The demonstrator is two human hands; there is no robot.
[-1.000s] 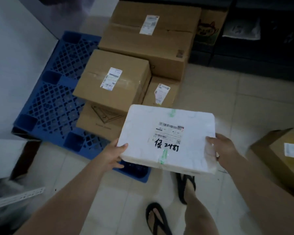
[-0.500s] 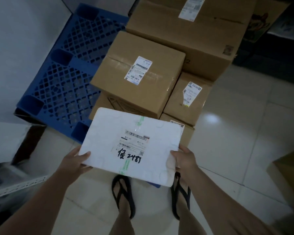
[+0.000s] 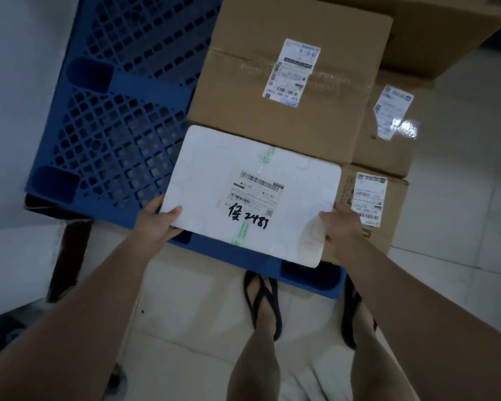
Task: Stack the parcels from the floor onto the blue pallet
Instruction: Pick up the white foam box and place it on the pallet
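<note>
Floor (image 3: 460, 215): pale tiles are lying near and right.
Sandals (image 3: 262, 302): black pair is standing on the near tiles.
Wall (image 3: 9, 111): pale, running along the left.

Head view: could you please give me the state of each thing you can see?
White box: held in both hands, label up, over the pallet's near edge.
Left hand: grips the box's left edge.
Right hand: grips its right edge.
Pallet: loaded on its right part, grid showing on the left.
Big carton: taped shut, label up.
</note>
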